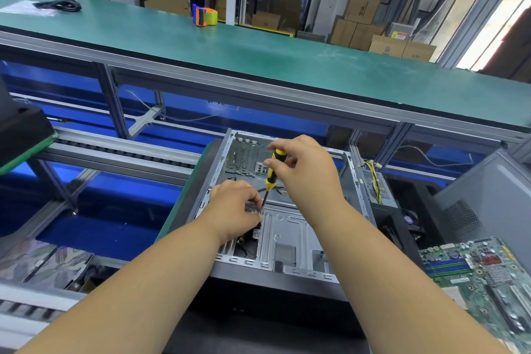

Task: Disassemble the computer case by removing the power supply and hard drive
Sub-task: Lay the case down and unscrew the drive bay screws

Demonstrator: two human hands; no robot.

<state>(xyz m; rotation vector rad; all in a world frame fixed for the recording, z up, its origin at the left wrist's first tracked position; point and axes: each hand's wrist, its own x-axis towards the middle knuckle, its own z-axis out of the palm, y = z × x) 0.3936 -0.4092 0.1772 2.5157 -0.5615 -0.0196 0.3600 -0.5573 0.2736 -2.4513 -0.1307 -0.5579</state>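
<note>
Right hand (304, 172) grips the top of a screwdriver (273, 171) with a yellow and black handle, fingers curled round the handle, shaft angled down and slightly left into the computer case (290, 236). Left hand (235, 208) is low inside the case, fingers curled and pinching something small and shiny right at the screwdriver tip; can't tell exactly what the part is, tip itself is hidden behind the fingers. Case lies on its side, open face up, bare metal tray showing, rear slot panel at the far end, a thin black cable looped just behind the hands. Case sits on the near worktop (184, 215), green edge showing on its left side. Just right of the case a black box with a bundle of yellow and black wires on top, looks like the power supply (379, 195), outside the case and beside its right wall. Hard drive can't be picked out. Further right, a green circuit board (471, 270) lies flat at the lower right, and a grey case panel (485, 204) stands behind it. Left side: roller rails and shiny bags (43, 264) at the lower left, a black unit (20, 132) on a green mat at the left edge. Beyond, a long green upper shelf (258, 46) carries an orange and green tape dispenser (204, 15) and a black cable (61, 5) at far left. Cardboard boxes (362, 17) stacked in the background.
</note>
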